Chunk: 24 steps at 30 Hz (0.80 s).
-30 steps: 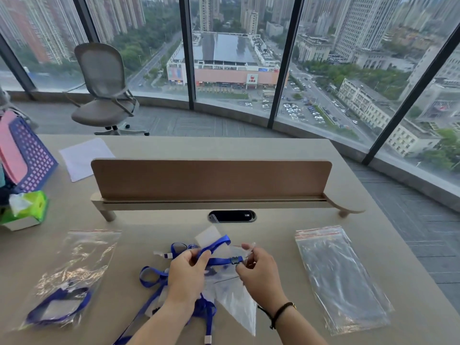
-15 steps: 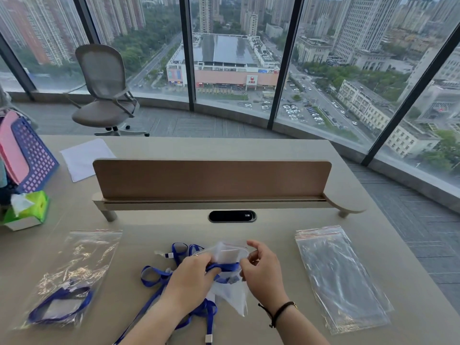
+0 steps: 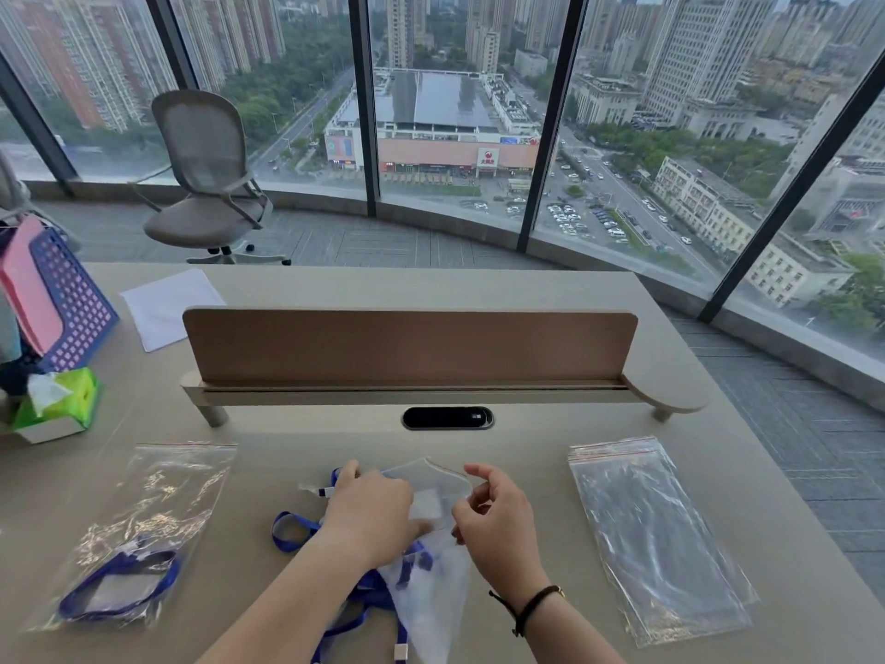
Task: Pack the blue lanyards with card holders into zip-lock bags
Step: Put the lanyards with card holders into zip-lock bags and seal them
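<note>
Between the two hands a zip-lock bag lies with its long axis running away from the person, its open mouth at the far end and its closed end toward the wrists. A blue lanyard is partly inside it, loops trailing out under and left of the left hand. That hand lies palm down, fingers closed on the lanyard at the bag's mouth. The right hand pinches the mouth's right edge, wrist bent inward. Well left of the left hand, a sealed bag contains a lanyard with card holder; right of the right hand lies a stack of empty bags.
</note>
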Motion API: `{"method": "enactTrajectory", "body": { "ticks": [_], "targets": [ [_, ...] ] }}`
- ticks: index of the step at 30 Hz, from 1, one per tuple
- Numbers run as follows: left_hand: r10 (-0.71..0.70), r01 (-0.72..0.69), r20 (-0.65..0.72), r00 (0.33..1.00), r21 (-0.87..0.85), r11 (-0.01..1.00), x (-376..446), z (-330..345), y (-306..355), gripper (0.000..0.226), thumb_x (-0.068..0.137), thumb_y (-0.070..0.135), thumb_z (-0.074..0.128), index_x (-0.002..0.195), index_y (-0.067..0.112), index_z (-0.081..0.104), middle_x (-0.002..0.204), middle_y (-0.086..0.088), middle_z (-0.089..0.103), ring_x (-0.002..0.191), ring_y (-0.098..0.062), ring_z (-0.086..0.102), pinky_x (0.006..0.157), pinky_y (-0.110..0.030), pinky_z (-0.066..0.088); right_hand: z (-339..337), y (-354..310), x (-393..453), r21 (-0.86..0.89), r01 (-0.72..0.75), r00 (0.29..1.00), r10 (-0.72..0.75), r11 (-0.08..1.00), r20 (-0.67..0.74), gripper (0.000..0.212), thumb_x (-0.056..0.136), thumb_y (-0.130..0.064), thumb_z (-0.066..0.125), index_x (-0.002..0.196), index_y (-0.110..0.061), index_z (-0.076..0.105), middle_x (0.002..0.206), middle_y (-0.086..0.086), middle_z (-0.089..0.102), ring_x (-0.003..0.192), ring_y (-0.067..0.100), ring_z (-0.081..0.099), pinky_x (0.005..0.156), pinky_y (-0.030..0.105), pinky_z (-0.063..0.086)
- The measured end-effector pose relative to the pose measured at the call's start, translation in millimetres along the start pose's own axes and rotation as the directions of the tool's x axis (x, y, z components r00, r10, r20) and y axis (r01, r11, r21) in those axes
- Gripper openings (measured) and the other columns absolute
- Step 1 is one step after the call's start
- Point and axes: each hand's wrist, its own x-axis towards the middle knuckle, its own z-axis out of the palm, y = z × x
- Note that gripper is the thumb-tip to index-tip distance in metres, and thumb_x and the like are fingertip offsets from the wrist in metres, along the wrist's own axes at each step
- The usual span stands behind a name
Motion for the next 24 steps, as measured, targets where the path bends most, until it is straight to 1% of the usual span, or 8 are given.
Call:
{"method": "enactTrajectory", "body": {
  "ticks": [5, 8, 11, 13, 15, 18, 21, 24],
  "targets": [
    [-0.090, 0.026, -0.203, 0.975, -0.299, 0.954, -15.5, 13.0, -2.8, 0.078, 0.081, 0.085, 0.014, 0.117, 0.041, 0.066, 0.154, 0.012, 0.042, 0.146, -0.016, 0.025, 0.118, -0.046, 0.017, -9.9, -7.0, -1.5, 0.118, -0.051, 0.999, 0.050, 0.992, 0.013, 0.037, 0.088, 0.006, 0.056, 0.115, -0.019, 0.056, 0.074, 0.008, 0.057, 0.057, 0.024, 0.071, 0.058, 0.032, 0.060],
    [-0.050, -0.034, -0.186, 0.981, -0.422, 0.906, -30.2, 22.1, 0.0, 0.061, 0.080, 0.087, 0.034, 0.111, 0.046, 0.067, 0.164, 0.014, 0.013, 0.152, -0.020, 0.000, 0.122, -0.044, 0.013, -12.3, -7.9, -1.2, 0.171, -0.078, 0.997, 0.079, 0.982, 0.001, 0.040, 0.089, 0.006, 0.056, 0.118, -0.020, 0.052, 0.079, 0.018, 0.057, 0.060, 0.025, 0.073, 0.061, 0.035, 0.062],
    [-0.029, -0.058, -0.165, 0.986, -0.502, 0.863, -35.4, 28.2, 5.6, 0.030, 0.085, 0.066, 0.060, 0.095, 0.039, 0.070, 0.160, 0.014, 0.026, 0.149, -0.020, 0.021, 0.117, -0.037, 0.033, -13.9, -9.7, -2.1, 0.174, -0.077, 0.997, 0.078, 0.982, 0.000, 0.044, 0.090, 0.005, 0.056, 0.120, -0.027, 0.049, 0.086, 0.027, 0.060, 0.060, 0.025, 0.073, 0.065, 0.040, 0.063],
    [-0.023, -0.108, -0.218, 0.976, -0.571, 0.813, -34.1, 28.6, 5.6, 0.022, 0.091, 0.051, 0.062, 0.089, 0.031, 0.071, 0.132, 0.014, 0.057, 0.118, -0.007, 0.055, 0.098, -0.028, 0.051, -17.4, -11.2, -2.5, 0.146, -0.071, 0.997, 0.070, 0.987, 0.013, 0.042, 0.090, 0.003, 0.056, 0.117, -0.030, 0.054, 0.076, 0.018, 0.060, 0.060, 0.028, 0.072, 0.065, 0.042, 0.062],
    [-0.001, -0.153, -0.261, 0.965, -0.568, 0.808, -30.8, 26.7, 2.2, 0.021, 0.094, 0.046, 0.061, 0.088, 0.028, 0.071, 0.091, 0.018, 0.065, 0.083, -0.001, 0.060, 0.080, -0.028, 0.055, -22.4, -8.3, 0.0, 0.050, -0.068, 0.997, 0.065, 0.996, 0.048, 0.033, 0.089, -0.001, 0.056, 0.107, -0.028, 0.061, 0.067, 0.006, 0.055, 0.062, 0.032, 0.070, 0.065, 0.046, 0.061],
    [0.030, -0.194, -0.304, 0.952, -0.525, 0.829, -29.6, 18.6, -3.6, 0.017, 0.096, 0.036, 0.061, 0.086, 0.025, 0.069, 0.073, 0.020, 0.061, 0.071, 0.000, 0.059, 0.070, -0.015, 0.048, -32.0, -4.1, 5.5, -0.210, -0.002, 0.989, 0.032, 0.978, 0.141, 0.003, 0.088, -0.028, 0.065, 0.085, -0.030, 0.065, 0.064, 0.003, 0.062, 0.061, 0.024, 0.067, 0.067, 0.047, 0.059],
    [0.066, -0.218, -0.307, 0.949, -0.493, 0.842, -28.8, 12.3, -13.2, 0.018, 0.098, 0.030, 0.060, 0.081, 0.024, 0.066, 0.067, 0.019, 0.058, 0.065, 0.002, 0.056, 0.064, -0.012, 0.042, -47.5, -6.8, 11.0, -0.517, 0.129, 0.964, 0.016, 0.846, 0.267, 0.041, 0.072, -0.071, 0.065, 0.084, -0.032, 0.064, 0.073, -0.006, 0.066, 0.065, 0.007, 0.062, 0.059, 0.026, 0.051],
    [0.110, -0.239, -0.279, 0.954, -0.484, 0.842, -26.2, 7.5, -29.4, 0.014, 0.097, 0.028, 0.061, 0.089, 0.024, 0.071, 0.079, 0.015, 0.070, 0.075, 0.002, 0.063, 0.074, -0.018, 0.051, -63.7, -9.8, 21.7, -0.707, 0.276, 0.928, 0.012, 0.651, 0.373, 0.054, 0.062, -0.079, 0.065, 0.092, -0.034, 0.065, 0.090, -0.012, 0.066, 0.080, 0.007, 0.060, 0.069, 0.026, 0.049]
  ]
}}
